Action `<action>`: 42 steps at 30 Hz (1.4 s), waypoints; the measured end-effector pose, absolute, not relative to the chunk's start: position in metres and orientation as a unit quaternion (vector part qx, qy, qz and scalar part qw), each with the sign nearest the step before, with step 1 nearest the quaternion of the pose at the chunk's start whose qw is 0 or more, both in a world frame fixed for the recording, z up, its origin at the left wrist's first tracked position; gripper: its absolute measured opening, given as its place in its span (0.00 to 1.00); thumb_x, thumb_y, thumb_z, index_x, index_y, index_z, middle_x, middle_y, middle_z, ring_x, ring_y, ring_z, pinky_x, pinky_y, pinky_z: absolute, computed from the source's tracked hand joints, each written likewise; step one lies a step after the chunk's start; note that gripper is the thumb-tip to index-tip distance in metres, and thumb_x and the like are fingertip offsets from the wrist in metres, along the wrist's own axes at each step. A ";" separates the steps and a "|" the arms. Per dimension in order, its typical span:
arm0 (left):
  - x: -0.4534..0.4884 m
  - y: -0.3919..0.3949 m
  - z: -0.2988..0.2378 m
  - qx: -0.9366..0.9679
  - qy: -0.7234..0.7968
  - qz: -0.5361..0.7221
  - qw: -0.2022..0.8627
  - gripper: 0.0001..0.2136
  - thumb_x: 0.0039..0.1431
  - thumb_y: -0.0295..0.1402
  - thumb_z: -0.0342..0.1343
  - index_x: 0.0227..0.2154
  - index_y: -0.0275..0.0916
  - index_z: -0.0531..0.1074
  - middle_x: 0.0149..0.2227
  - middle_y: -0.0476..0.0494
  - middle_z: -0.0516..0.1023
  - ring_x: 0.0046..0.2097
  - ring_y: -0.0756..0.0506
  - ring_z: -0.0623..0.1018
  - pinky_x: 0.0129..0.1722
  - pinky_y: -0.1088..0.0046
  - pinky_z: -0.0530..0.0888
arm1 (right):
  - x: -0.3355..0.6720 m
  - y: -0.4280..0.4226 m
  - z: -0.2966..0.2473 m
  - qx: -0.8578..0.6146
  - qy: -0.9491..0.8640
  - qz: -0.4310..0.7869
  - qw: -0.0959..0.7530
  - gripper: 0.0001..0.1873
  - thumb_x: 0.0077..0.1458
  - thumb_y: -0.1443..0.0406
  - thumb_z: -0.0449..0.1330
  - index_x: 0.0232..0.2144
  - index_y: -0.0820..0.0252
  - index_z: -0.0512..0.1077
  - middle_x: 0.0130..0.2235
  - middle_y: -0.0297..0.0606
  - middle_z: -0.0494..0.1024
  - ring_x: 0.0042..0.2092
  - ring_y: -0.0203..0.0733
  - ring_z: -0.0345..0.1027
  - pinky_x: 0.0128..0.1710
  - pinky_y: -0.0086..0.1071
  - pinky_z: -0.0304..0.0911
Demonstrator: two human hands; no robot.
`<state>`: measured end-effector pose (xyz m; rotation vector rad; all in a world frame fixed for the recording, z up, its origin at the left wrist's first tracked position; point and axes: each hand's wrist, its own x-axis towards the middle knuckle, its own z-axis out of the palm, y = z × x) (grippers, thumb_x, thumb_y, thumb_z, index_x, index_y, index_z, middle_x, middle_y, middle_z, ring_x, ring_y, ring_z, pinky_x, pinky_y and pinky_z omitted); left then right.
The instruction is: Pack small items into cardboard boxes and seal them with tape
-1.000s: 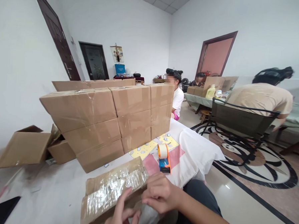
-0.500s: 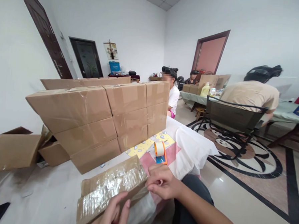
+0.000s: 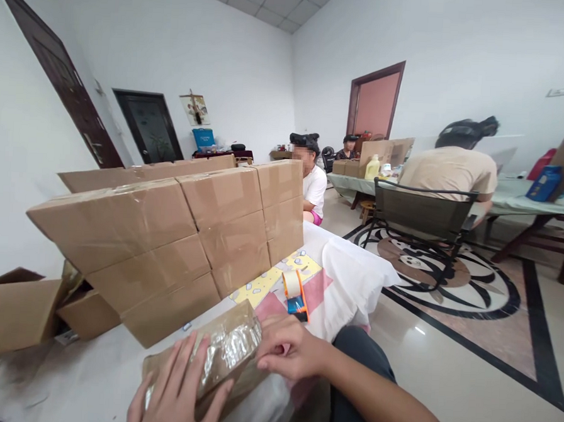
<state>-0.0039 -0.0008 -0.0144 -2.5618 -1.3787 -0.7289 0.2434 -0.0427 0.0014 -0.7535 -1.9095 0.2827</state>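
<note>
A cardboard box (image 3: 230, 337) wrapped in shiny clear tape lies in front of me on the cloth-covered table. Spread across its top near the left end is my left hand (image 3: 178, 388), fingers apart and flat on the taped surface. At the box's right end my right hand (image 3: 287, 346) is closed, its thumb and fingers curled together against the edge. Whatever those fingers pinch is hidden. Just beyond this hand stands an orange tape dispenser (image 3: 296, 293) with a roll of tape and a blue part.
Stacked cardboard boxes (image 3: 225, 214) form a wall behind the work. Open cartons (image 3: 16, 310) sit at the left. One person (image 3: 314, 187) sits beyond the stack; another person (image 3: 448, 163) sits in a chair (image 3: 424, 209) at the right, by a second table.
My left hand has come forward onto the box top and spread its fingers. My right hand stays curled at the box's right end. The view has shifted slightly right and up.
</note>
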 end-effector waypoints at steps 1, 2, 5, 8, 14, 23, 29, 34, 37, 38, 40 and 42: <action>-0.004 0.004 -0.019 -0.863 -0.459 -0.202 0.066 0.31 0.58 0.50 0.51 0.64 0.45 0.66 0.66 0.42 0.65 0.65 0.32 0.67 0.62 0.44 0.62 | 0.243 -0.043 0.002 -0.311 -0.795 0.121 0.507 0.27 0.65 0.46 0.53 0.25 0.60 0.70 0.21 0.35 0.70 0.25 0.35 0.61 0.31 0.32 0.60; -0.003 0.008 -0.024 -0.873 -0.455 -0.166 0.059 0.32 0.58 0.49 0.50 0.65 0.45 0.64 0.67 0.42 0.64 0.67 0.32 0.65 0.63 0.43 0.60 | 0.242 -0.044 0.004 -0.309 -0.794 0.126 0.508 0.27 0.64 0.46 0.53 0.25 0.60 0.70 0.20 0.34 0.69 0.25 0.35 0.61 0.31 0.32 0.60; 0.000 0.013 -0.036 -0.889 -0.439 -0.114 0.068 0.31 0.60 0.47 0.48 0.65 0.43 0.64 0.68 0.42 0.62 0.68 0.33 0.63 0.63 0.44 0.60 | 0.240 -0.042 0.014 -0.301 -0.777 0.146 0.533 0.27 0.63 0.45 0.55 0.23 0.59 0.69 0.20 0.31 0.65 0.26 0.34 0.60 0.32 0.32 0.61; 0.004 0.011 -0.039 -0.886 -0.430 -0.134 0.112 0.29 0.61 0.44 0.47 0.63 0.41 0.67 0.67 0.40 0.64 0.67 0.32 0.65 0.61 0.46 0.63 | 0.238 -0.037 0.028 -0.299 -0.772 0.170 0.535 0.26 0.63 0.46 0.56 0.24 0.59 0.70 0.23 0.31 0.67 0.29 0.35 0.62 0.38 0.34 0.64; 0.009 -0.016 -0.012 -0.880 -0.428 -0.159 0.134 0.24 0.63 0.39 0.51 0.60 0.40 0.70 0.59 0.32 0.73 0.56 0.32 0.72 0.53 0.53 0.68 | 0.228 -0.027 0.052 -0.262 -0.803 0.221 0.488 0.21 0.63 0.52 0.60 0.27 0.62 0.74 0.35 0.37 0.72 0.41 0.37 0.67 0.47 0.36 0.65; 0.013 -0.019 0.002 -0.867 -0.447 -0.212 0.060 0.19 0.64 0.38 0.54 0.54 0.34 0.70 0.52 0.34 0.73 0.54 0.34 0.71 0.58 0.53 0.62 | 0.207 0.005 0.080 -0.317 -0.826 0.297 0.360 0.28 0.63 0.49 0.52 0.30 0.69 0.77 0.39 0.30 0.68 0.45 0.31 0.68 0.47 0.41 0.61; 0.008 -0.025 -0.001 -0.849 -0.445 -0.281 0.054 0.15 0.63 0.36 0.56 0.51 0.38 0.73 0.47 0.38 0.78 0.48 0.38 0.75 0.62 0.49 0.53 | 0.215 0.026 0.066 -0.347 -0.813 0.260 0.388 0.18 0.59 0.54 0.65 0.27 0.63 0.76 0.38 0.36 0.73 0.45 0.39 0.67 0.51 0.43 0.62; 0.008 -0.028 -0.001 -0.836 -0.452 -0.309 0.036 0.11 0.63 0.34 0.56 0.47 0.39 0.73 0.47 0.40 0.80 0.49 0.38 0.77 0.63 0.47 0.49 | 0.243 0.021 0.066 -0.328 -0.742 0.327 0.484 0.15 0.60 0.60 0.64 0.24 0.61 0.74 0.40 0.38 0.73 0.47 0.42 0.67 0.53 0.45 0.62; 0.012 -0.029 -0.002 -0.831 -0.462 -0.307 0.039 0.11 0.63 0.34 0.57 0.47 0.38 0.73 0.47 0.38 0.80 0.48 0.37 0.77 0.63 0.45 0.50 | 0.249 0.014 0.070 -0.301 -0.723 0.376 0.495 0.17 0.58 0.58 0.65 0.23 0.62 0.73 0.45 0.40 0.75 0.53 0.48 0.67 0.56 0.49 0.61; 0.014 -0.029 -0.001 -0.831 -0.462 -0.308 0.038 0.11 0.63 0.35 0.57 0.47 0.38 0.73 0.48 0.38 0.80 0.49 0.36 0.77 0.63 0.45 0.49 | 0.248 0.012 0.071 -0.305 -0.731 0.385 0.474 0.17 0.58 0.57 0.65 0.23 0.62 0.73 0.47 0.40 0.75 0.56 0.50 0.67 0.58 0.50 0.60; 0.018 -0.031 -0.001 -0.831 -0.457 -0.316 0.028 0.12 0.63 0.35 0.57 0.48 0.39 0.72 0.48 0.38 0.80 0.50 0.37 0.77 0.63 0.45 0.48 | 0.245 0.011 0.071 -0.335 -0.753 0.387 0.414 0.16 0.58 0.57 0.66 0.23 0.61 0.73 0.48 0.41 0.76 0.60 0.52 0.65 0.60 0.51 0.58; 0.022 -0.033 0.001 -0.823 -0.455 -0.339 0.006 0.13 0.63 0.34 0.58 0.48 0.39 0.71 0.48 0.40 0.80 0.50 0.38 0.78 0.65 0.46 0.46 | 0.241 0.014 0.067 -0.372 -0.768 0.370 0.367 0.17 0.57 0.56 0.66 0.23 0.60 0.74 0.48 0.41 0.77 0.61 0.53 0.64 0.60 0.52 0.58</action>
